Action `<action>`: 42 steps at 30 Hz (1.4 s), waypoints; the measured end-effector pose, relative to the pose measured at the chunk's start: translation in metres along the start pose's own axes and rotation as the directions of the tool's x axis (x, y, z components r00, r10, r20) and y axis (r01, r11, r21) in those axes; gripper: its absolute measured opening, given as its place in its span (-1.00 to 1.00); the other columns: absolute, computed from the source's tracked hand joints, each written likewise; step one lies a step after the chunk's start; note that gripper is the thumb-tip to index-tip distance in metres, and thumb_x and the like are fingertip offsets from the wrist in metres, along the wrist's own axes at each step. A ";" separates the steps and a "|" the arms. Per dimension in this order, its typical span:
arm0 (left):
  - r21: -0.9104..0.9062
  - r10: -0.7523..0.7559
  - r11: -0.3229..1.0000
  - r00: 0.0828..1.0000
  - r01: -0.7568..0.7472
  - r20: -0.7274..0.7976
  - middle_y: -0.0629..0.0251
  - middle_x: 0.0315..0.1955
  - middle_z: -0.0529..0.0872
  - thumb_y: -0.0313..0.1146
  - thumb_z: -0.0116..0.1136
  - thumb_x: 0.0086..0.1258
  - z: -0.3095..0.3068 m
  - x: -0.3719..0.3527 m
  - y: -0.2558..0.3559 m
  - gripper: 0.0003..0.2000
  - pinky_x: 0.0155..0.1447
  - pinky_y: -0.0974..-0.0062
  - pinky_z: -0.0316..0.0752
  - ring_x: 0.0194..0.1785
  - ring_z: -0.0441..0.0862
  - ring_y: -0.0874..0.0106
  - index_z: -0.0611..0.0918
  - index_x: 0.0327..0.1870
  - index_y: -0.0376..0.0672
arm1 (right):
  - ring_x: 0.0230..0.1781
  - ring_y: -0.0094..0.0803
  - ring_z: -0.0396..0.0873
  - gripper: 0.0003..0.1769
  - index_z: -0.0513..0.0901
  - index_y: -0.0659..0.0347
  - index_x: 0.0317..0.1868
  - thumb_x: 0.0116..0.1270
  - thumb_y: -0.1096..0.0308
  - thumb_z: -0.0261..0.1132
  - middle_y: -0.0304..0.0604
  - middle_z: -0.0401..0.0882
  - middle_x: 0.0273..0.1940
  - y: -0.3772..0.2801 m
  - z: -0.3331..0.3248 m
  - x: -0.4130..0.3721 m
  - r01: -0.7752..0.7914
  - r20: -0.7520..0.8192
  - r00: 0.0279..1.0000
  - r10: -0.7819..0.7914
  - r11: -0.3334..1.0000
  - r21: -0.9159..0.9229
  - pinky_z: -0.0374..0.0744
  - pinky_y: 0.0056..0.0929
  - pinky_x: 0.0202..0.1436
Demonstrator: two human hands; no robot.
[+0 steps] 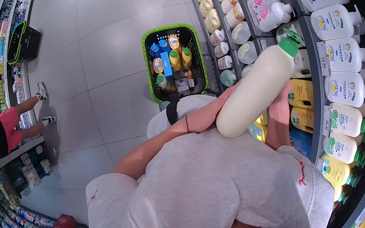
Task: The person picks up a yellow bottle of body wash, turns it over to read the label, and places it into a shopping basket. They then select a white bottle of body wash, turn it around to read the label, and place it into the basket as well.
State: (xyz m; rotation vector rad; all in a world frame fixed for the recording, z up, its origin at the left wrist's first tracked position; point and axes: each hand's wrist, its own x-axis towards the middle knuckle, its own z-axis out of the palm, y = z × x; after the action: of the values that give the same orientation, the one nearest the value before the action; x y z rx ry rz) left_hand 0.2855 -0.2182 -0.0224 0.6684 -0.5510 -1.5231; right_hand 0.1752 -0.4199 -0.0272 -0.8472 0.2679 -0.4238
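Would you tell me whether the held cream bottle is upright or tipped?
Tipped: the cream bottle slants, its green cap pointing up toward the shelves.

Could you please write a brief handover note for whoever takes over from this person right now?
Left hand: clasps the lower body of the large cream plastic bottle with a green cap, which is held tilted at chest height.
Right hand: against the bottle's far side; its grip is hidden.
Green-rimmed black shopping basket: on the floor ahead, with several bottles inside.
Done: the bottle is in hand, off the shelf of pump bottles on the right.
Left: the bottle is not yet in the basket or on the shelf.
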 end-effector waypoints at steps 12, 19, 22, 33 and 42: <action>0.308 0.062 0.951 0.991 -0.023 -0.119 0.12 0.41 -0.03 -0.17 -0.28 0.52 0.009 -0.009 -0.003 -0.40 0.42 0.50 -0.01 0.43 0.04 0.38 -0.16 0.46 -0.14 | -0.42 -0.51 0.50 -0.67 0.43 0.26 0.02 0.33 0.25 0.10 -0.22 0.51 -0.31 0.017 0.064 0.024 -0.087 -0.095 0.993 0.075 0.988 -0.130 0.50 -0.56 -0.36; 0.499 0.118 0.866 0.985 -0.042 -0.122 0.05 0.31 0.12 -0.23 -0.21 0.50 0.013 -0.013 -0.006 -0.35 0.33 0.47 0.14 0.27 0.23 0.40 -0.24 0.46 -0.11 | -0.55 -0.58 0.44 -0.73 0.44 0.25 -0.05 0.32 0.29 0.12 -0.28 0.47 -0.42 0.024 0.057 0.040 -0.123 -0.080 0.990 0.119 0.991 -0.050 0.45 -0.62 -0.48; 0.619 0.132 0.784 0.988 -0.053 -0.083 0.03 0.17 0.35 -0.33 -0.14 0.46 0.013 -0.014 -0.005 -0.31 0.17 0.46 0.37 0.05 0.48 0.43 -0.24 0.46 -0.09 | -0.71 -0.65 0.15 -0.81 0.41 0.20 -0.17 0.35 0.28 0.14 -0.40 0.23 -0.62 0.026 0.039 0.057 -0.380 0.286 0.912 0.296 0.872 0.309 0.21 -0.63 -0.65; 0.739 -0.138 0.638 0.976 0.216 -0.166 0.16 -0.43 0.63 -0.29 -0.03 0.39 0.013 -0.009 0.016 -0.38 -0.12 0.46 0.47 -0.36 0.60 0.39 0.05 0.45 0.17 | -0.70 -0.64 -0.01 -0.77 0.24 0.11 -0.38 0.41 0.33 0.09 -0.46 0.00 -0.67 0.056 0.039 0.025 -0.497 0.332 0.863 0.380 0.531 0.686 0.18 -0.65 -0.61; 0.725 -0.112 0.663 0.983 0.185 -0.149 0.19 -0.49 0.59 -0.34 -0.07 0.40 0.009 -0.009 0.013 -0.49 -0.20 0.50 0.43 -0.41 0.55 0.43 0.23 0.39 0.10 | -0.69 -0.65 0.01 -0.76 0.23 0.12 -0.42 0.40 0.37 0.08 -0.45 0.01 -0.66 0.060 0.031 0.025 -0.572 0.459 0.820 0.343 0.515 0.638 0.22 -0.67 -0.62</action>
State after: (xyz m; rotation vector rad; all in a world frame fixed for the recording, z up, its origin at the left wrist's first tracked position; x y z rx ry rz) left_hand 0.2883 -0.2110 -0.0058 1.4392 -1.0912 -1.3773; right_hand 0.2250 -0.3759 -0.0557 0.0433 0.0251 0.1259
